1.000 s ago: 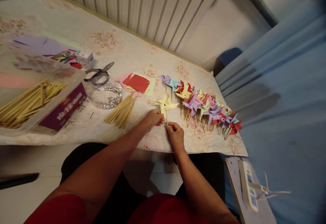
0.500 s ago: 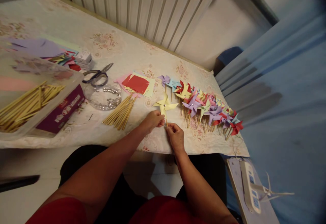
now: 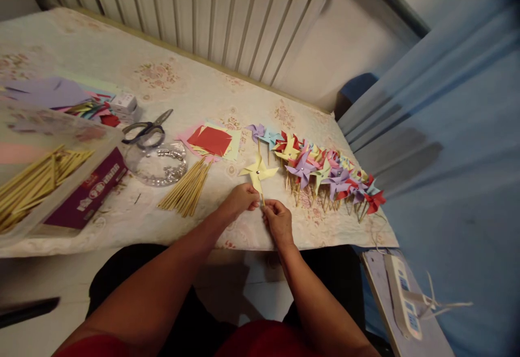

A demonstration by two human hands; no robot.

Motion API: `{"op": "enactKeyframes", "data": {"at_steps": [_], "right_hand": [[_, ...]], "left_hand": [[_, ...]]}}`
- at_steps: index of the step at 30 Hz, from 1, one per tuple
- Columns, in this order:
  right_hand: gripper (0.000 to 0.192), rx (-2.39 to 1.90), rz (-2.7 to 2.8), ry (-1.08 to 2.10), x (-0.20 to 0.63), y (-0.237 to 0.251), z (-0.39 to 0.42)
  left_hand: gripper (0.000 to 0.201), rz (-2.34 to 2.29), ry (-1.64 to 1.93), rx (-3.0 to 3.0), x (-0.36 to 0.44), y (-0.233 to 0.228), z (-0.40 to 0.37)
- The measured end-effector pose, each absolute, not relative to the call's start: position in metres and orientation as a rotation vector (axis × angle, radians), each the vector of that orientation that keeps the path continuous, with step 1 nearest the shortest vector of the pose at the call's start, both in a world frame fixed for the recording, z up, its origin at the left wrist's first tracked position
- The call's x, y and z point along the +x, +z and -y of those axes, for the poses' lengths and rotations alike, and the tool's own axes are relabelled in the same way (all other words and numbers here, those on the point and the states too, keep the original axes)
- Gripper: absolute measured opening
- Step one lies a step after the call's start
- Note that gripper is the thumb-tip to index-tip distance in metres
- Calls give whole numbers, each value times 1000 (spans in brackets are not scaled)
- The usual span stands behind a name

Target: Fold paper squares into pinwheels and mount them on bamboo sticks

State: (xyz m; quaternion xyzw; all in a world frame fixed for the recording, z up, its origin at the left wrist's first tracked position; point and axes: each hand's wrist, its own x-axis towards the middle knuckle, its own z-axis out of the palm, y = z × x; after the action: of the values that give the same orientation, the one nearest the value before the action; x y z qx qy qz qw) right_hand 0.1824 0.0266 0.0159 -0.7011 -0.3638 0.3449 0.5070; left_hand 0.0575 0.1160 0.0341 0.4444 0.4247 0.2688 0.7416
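While the left hand (image 3: 242,199) and right hand (image 3: 277,219) both pinch its stick near the table's (image 3: 182,83) front edge, the yellow pinwheel (image 3: 257,171) lies beside the finished pile (image 3: 325,170).

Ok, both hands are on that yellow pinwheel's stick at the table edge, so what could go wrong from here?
The left hand and right hand pinch the thin stick of the yellow pinwheel low down, so it might bend or snap. They work close to the table edge, so a slip could drop the pinwheel to the floor. The row of finished pinwheels lies just right of it; a sweep of the right hand may knock them.
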Motion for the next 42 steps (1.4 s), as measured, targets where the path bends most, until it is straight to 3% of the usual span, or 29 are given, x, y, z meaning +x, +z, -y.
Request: {"op": "enactKeyframes", "data": {"at_steps": [16, 42], "right_hand": [[18, -1525, 826, 959, 162, 19, -50], [21, -1838, 1093, 537, 159, 17, -71]], "left_hand": [[13, -977, 665, 1087, 55, 34, -116], [11, -1138, 706, 1086, 50, 29, -126]]}}
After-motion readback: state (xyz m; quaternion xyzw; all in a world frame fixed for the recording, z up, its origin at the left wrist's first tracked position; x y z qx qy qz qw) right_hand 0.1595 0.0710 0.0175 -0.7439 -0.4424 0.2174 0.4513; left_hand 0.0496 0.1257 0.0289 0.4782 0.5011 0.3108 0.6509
